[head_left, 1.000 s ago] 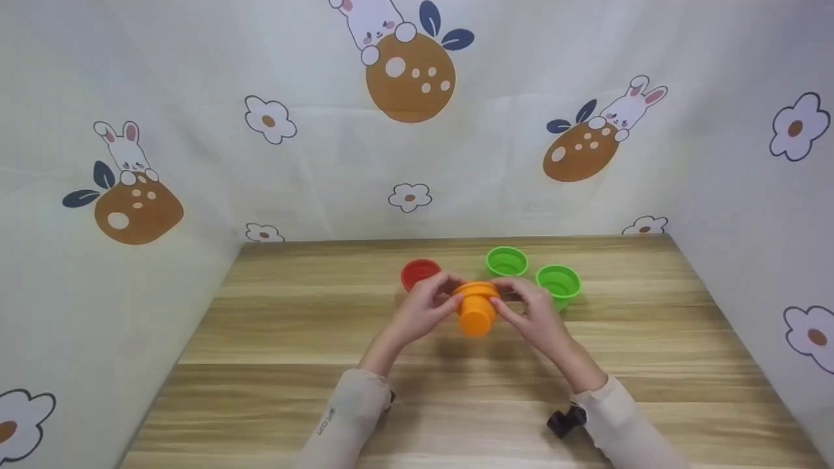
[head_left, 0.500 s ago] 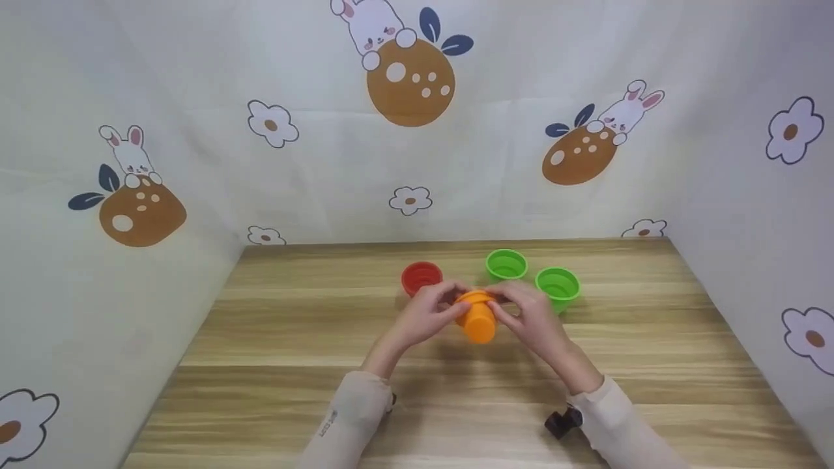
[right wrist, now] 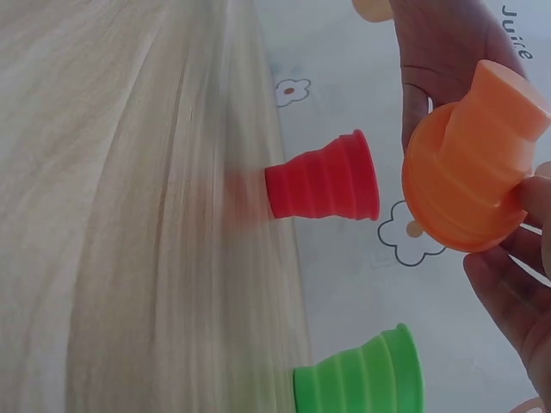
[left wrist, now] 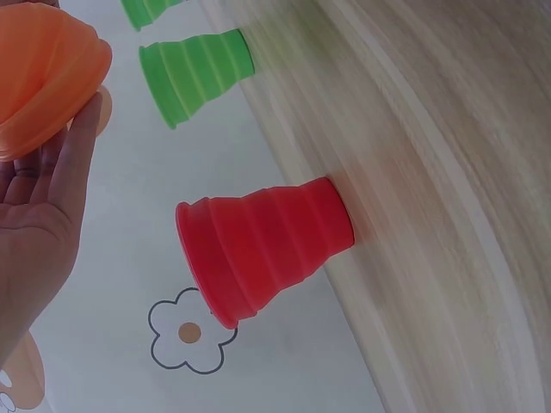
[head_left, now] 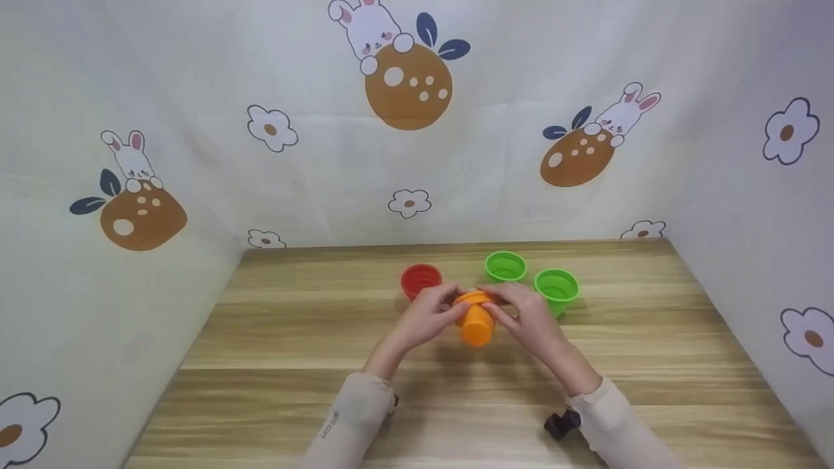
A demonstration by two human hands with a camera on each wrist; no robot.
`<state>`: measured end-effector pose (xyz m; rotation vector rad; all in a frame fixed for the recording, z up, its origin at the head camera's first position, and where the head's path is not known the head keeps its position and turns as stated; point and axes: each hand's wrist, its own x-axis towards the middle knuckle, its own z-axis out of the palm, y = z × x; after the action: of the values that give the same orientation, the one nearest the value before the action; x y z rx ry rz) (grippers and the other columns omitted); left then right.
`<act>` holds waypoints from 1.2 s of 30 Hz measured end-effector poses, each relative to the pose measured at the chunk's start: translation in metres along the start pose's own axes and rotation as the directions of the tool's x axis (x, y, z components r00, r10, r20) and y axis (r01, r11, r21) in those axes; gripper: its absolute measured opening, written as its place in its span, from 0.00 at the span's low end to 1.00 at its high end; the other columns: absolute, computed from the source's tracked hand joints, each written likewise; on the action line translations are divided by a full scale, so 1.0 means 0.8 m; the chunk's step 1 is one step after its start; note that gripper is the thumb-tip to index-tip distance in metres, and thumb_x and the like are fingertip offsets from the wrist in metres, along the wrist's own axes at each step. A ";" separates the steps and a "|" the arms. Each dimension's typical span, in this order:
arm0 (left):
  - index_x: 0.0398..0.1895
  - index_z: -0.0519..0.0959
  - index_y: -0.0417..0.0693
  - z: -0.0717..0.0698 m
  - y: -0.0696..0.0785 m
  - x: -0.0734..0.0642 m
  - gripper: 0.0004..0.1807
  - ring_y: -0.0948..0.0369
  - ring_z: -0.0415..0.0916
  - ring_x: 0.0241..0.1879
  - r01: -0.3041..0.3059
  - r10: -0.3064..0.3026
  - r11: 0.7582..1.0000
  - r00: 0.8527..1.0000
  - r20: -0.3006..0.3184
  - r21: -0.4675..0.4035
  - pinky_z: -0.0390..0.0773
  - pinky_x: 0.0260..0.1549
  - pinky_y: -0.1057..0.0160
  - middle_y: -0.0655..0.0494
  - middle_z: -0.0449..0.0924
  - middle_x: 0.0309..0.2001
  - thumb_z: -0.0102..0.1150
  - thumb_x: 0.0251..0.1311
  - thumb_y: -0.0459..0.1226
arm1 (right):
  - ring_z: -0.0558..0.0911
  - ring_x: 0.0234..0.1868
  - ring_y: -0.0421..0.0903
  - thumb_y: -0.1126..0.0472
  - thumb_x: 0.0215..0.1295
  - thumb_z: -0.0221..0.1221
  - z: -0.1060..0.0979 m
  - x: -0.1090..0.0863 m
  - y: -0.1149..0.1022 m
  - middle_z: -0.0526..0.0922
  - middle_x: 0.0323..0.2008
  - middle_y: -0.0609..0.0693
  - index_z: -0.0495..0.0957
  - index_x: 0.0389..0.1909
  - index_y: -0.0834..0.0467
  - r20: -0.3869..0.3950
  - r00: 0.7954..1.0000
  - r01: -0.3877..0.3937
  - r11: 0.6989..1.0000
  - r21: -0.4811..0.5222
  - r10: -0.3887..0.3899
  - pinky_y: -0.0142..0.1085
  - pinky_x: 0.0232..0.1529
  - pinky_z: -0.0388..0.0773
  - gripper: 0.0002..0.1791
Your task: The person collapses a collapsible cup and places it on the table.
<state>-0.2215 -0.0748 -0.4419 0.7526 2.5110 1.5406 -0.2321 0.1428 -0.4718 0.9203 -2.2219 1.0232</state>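
Observation:
An orange collapsible cup [head_left: 477, 326] is held above the table between both hands, its narrow base tipped toward me. My left hand [head_left: 427, 314] grips the left side of its rim, thumb on the near side and fingers behind. On the right side my right hand [head_left: 529, 317] pinches it the same way. In the right wrist view the orange cup [right wrist: 478, 168] looks bent, its ribbed wall partly folded near the wide rim. The left wrist view shows only part of the orange cup [left wrist: 47, 77] above the left palm.
A red ribbed cup [head_left: 420, 279] stands upright behind my left hand. Two green ribbed cups, one farther back [head_left: 506, 266] and one nearer [head_left: 558, 290], stand upright beyond my right hand. The wooden table [head_left: 293, 339] meets a patterned cloth [head_left: 326, 163] at its back edge.
The orange cup and both hands have come slightly lower in view. The cup's base has tilted so that more of its side shows. Both hands keep their grip.

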 end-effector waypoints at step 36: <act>0.53 0.76 0.37 -0.002 -0.005 0.001 0.14 0.56 0.79 0.48 -0.051 0.041 0.990 0.996 -0.081 -0.128 0.83 0.54 0.61 0.41 0.82 0.50 0.55 0.71 0.37 | 0.86 0.41 0.43 0.70 0.59 0.68 0.002 -0.005 -0.001 0.88 0.43 0.53 0.84 0.47 0.62 -0.061 0.972 -0.200 0.936 0.289 0.227 0.38 0.44 0.87 0.14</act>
<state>-0.2242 -0.0776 -0.4444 0.7504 2.4330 1.7622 -0.2289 0.1428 -0.4752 0.7369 -2.1672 1.4833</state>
